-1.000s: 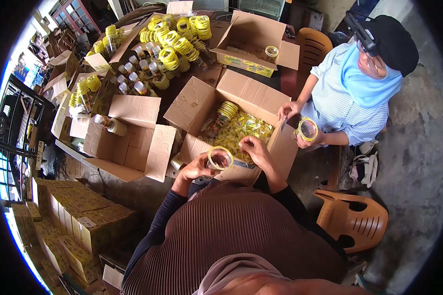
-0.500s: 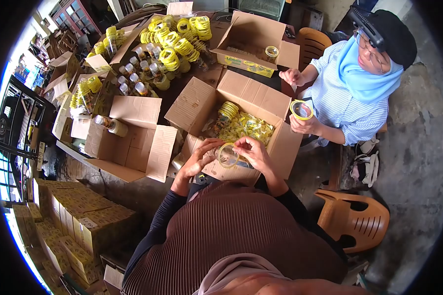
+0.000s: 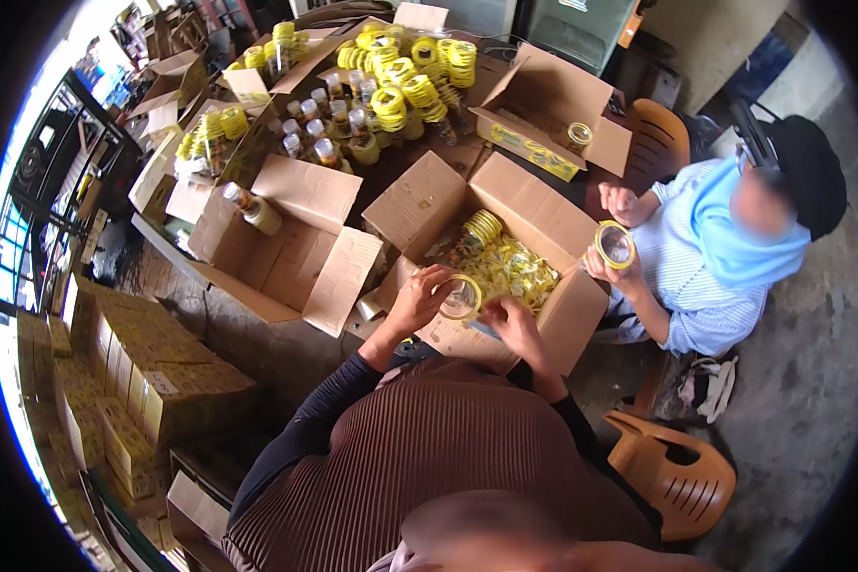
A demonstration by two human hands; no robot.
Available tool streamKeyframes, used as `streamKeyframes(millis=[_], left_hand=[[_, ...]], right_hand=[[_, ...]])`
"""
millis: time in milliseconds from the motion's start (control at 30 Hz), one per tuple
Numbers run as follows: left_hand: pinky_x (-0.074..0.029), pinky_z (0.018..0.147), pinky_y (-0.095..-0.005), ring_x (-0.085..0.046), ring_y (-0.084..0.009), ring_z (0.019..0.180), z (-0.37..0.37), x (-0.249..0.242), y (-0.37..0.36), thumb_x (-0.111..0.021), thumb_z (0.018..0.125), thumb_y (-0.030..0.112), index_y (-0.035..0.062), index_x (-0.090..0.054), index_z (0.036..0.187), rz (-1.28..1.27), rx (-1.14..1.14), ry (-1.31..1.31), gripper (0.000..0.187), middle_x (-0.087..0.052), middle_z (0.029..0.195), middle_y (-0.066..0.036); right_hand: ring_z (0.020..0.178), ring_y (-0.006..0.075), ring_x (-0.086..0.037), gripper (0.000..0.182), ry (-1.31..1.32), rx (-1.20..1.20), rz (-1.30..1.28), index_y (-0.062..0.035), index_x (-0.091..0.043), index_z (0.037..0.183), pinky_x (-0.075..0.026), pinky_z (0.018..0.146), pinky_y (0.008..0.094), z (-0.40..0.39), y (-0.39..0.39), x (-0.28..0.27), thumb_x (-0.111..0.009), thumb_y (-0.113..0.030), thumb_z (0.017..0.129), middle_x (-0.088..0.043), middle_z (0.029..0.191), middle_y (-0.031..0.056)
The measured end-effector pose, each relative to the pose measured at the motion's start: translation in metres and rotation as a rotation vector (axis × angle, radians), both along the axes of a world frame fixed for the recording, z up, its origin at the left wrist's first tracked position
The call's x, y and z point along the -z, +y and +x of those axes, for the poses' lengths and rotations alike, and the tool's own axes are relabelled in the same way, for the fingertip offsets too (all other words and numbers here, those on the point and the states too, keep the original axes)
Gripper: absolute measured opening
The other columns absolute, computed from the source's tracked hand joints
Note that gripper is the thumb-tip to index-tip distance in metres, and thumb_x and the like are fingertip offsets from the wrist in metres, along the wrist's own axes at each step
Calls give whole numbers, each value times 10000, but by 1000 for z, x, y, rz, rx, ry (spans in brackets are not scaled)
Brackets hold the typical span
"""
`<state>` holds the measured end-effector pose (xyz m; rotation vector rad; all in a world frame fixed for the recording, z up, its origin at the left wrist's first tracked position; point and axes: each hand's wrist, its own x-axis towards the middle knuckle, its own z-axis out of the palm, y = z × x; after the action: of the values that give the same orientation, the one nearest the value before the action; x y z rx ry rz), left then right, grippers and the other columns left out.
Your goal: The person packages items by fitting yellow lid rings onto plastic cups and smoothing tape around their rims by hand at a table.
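Note:
My left hand (image 3: 423,297) is closed on the side of a clear plastic jar (image 3: 460,298) with a yellow rim, its round end turned up towards me. Just right of the jar, my right hand (image 3: 513,327) has its fingers curled together; whether anything small is pinched there is hidden. Both hands are over the near flap of an open cardboard box (image 3: 410,205). Inside that box lie many yellow and clear scraps (image 3: 510,272) and a stack of yellow-rimmed pieces (image 3: 481,229).
At the right, a co-worker (image 3: 715,248) holds another yellow-rimmed jar (image 3: 616,246). A second open box (image 3: 286,257) at the left contains a filled jar (image 3: 253,210). Behind stand several filled jars (image 3: 324,153) and yellow-ringed stacks (image 3: 405,86). An orange chair (image 3: 677,477) is at the lower right.
My right hand has come off the jar's rim and moved right and down. My left hand still holds the jar. The camera view has turned, shifting the table rightward.

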<state>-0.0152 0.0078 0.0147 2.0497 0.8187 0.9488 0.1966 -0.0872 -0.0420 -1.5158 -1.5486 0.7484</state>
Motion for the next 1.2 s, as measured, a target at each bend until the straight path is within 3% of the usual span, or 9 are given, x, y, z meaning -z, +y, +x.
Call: streamKeyframes(millis=[33,67,133,167,267,600,867,1033,1200], left_hand=[[-503,805,-404,-631,-364,921,-3,2,1,-616,919,147,-5,-670,1025,-32,-23,18,193,-661,1018,-174],[-499,795,-411,-628,-371,905,-6,3,3,-621,914,149,-9,-672,1005,-66,-44,36,189,-662,1008,-176],[-487,792,-419,-620,-374,892,-9,7,5,-629,908,151,-16,-672,977,-47,-64,3,186,-661,995,-181],[-485,801,-415,-619,-365,892,-11,12,7,-632,906,156,-11,-678,982,-29,-88,20,189,-663,1002,-172],[-482,818,-406,-619,-343,891,-14,13,5,-640,902,164,2,-691,998,49,-137,58,195,-667,1018,-150],[-546,773,-355,-671,-258,927,-17,4,-6,-631,894,167,106,-708,1110,79,-278,99,237,-680,1109,-43],[-567,650,-346,-687,-240,818,-9,5,-16,-647,870,138,135,-671,1185,333,-302,207,316,-640,1147,-10],[-536,543,-320,-665,-172,708,-8,9,-21,-696,828,138,156,-652,1216,486,-322,304,391,-599,1082,-1],[-528,541,-303,-658,-155,738,-9,5,-20,-724,794,112,143,-660,1189,614,-301,253,401,-597,1063,6]], right_hand=[[776,270,-607,332,-32,-60,-51,-26,-612,951,-495,675,361,3,-3,9,-808,-215,761,-603,857,119],[776,270,-607,332,-34,-73,-51,-26,-612,951,-495,675,361,5,-9,18,-808,-215,761,-603,857,119],[830,315,-605,369,-408,-35,19,-49,-614,963,-495,723,402,3,-20,14,-831,-193,701,-589,864,119],[903,340,-608,413,-360,-51,-53,-57,-612,1005,-491,772,429,8,-19,33,-832,-160,671,-606,922,130],[924,322,-621,380,-164,-32,-194,-49,-637,1001,-494,784,409,16,-19,53,-824,-143,683,-635,950,136],[786,330,-650,135,-200,185,-198,-6,-682,893,-501,707,390,12,-13,-2,-712,-99,800,-657,868,164],[759,269,-619,102,-189,303,246,-50,-668,887,-497,659,358,-22,5,-70,-719,-42,799,-609,823,104],[770,268,-618,126,-273,252,312,-45,-662,913,-506,666,360,-39,6,-91,-701,-26,795,-606,841,91],[771,270,-608,143,-288,182,328,-49,-663,932,-504,658,373,-47,1,-95,-695,-18,796,-581,843,84]])
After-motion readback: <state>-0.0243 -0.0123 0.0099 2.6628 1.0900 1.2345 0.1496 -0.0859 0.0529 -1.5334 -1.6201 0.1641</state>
